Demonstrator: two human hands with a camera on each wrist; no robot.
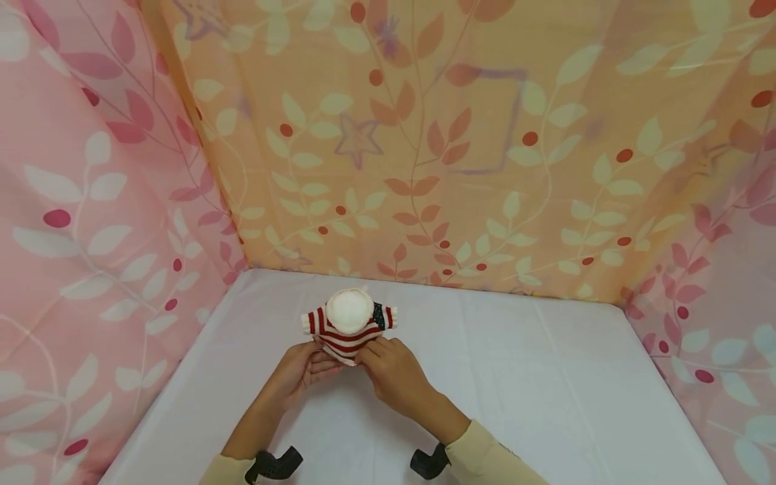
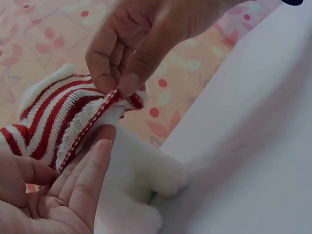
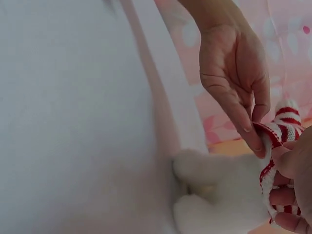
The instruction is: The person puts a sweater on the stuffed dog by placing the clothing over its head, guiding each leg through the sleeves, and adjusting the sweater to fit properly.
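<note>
Just beyond two beige sleeves [image 1: 494,455] and two black wrist pieces [image 1: 279,465], here's the left hand [image 1: 303,372], thumb on a knitted hem, fingers reaching under it in a light pinch; and the right hand [image 1: 394,377] nips that same hem between thumb and fingertips. Careful work, this! Best, I'd say, to keep both grips level and ease the knit round bit by bit (a one-sided tug would probably skew those stripes), inner fingers guarding against snagged fur. Count along: two hands, one striped sweater [image 1: 345,342], one white toy [image 1: 349,310] wearing it, left of centre on the table, two feet showing in the wrist views. One white table [image 1: 545,384] underneath, and leafy cloth [image 1: 418,155] hanging on three sides beyond.
</note>
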